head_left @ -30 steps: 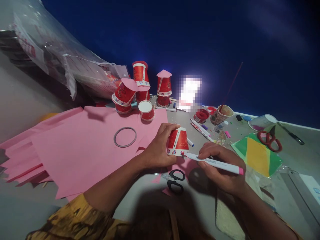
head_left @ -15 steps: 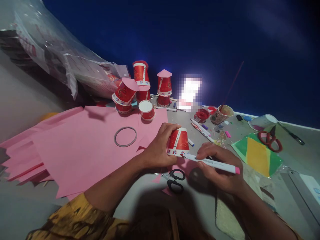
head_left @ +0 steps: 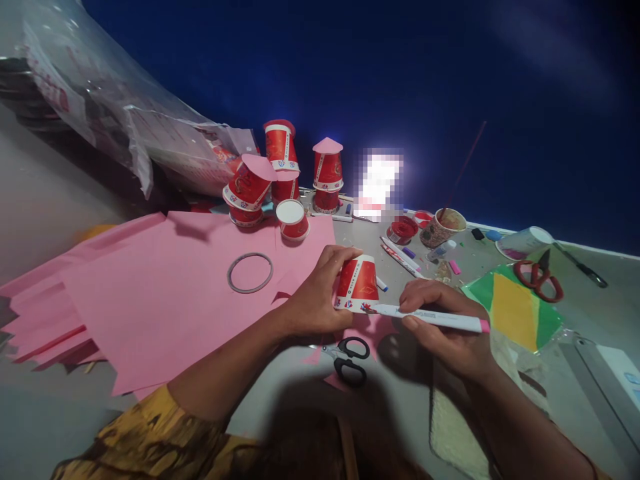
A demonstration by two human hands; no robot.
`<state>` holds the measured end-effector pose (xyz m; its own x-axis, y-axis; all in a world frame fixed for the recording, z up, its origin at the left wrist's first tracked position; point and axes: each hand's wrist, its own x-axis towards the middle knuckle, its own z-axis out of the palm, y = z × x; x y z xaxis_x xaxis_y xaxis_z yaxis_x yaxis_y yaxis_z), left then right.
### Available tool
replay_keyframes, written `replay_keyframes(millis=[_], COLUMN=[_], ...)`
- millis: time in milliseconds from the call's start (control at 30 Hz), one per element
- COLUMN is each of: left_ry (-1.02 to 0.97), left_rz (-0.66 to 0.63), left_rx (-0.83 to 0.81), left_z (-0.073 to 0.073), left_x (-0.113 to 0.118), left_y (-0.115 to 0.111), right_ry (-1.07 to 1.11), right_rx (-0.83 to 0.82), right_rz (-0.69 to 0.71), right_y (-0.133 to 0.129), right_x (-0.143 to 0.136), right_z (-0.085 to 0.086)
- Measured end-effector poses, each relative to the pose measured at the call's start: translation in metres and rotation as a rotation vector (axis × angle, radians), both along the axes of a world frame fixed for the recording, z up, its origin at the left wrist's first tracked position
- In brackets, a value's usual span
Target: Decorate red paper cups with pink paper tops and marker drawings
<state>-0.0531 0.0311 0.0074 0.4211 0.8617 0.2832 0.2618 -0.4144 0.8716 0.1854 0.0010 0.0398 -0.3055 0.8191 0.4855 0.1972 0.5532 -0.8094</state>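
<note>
My left hand point(head_left: 320, 297) is closed around the left side of a red paper cup point(head_left: 361, 281), which is held upside down with its white rim at the bottom. Small red and blue painted marks run along that rim. In my right hand point(head_left: 447, 327) is a white marker point(head_left: 430, 317) with a pink end, gripped like a pen; its tip meets the rim band of the cup. Black-handled scissors point(head_left: 353, 360) lie below the cup, with bits of pink paper near them.
Pink paper sheets point(head_left: 145, 293) with a grey ring point(head_left: 250, 272) cover the left. Behind stand stacked red cups point(head_left: 327, 170), some with pink cone tops. To the right are markers point(head_left: 400, 257), a paint jar point(head_left: 403, 230), a brush cup point(head_left: 443, 227) and red-handled scissors point(head_left: 540, 277).
My right hand and the marker have shifted slightly right, and the marker now lies flatter. My left hand keeps the cup in about the same place.
</note>
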Motion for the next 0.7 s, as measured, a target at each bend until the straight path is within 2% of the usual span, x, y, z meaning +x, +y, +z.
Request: replay_keyframes(millis=[700], left_ry=[-0.044], left_rz=[-0.015], left_rx=[-0.037], left_z=[-0.0013], left_x=[0.0], left_y=[-0.0003], right_ry=[0.015], right_rx=[-0.021], right_rz=[0.012], right_y=[0.0046], right_x=[0.0011], right_z=[-0.0018])
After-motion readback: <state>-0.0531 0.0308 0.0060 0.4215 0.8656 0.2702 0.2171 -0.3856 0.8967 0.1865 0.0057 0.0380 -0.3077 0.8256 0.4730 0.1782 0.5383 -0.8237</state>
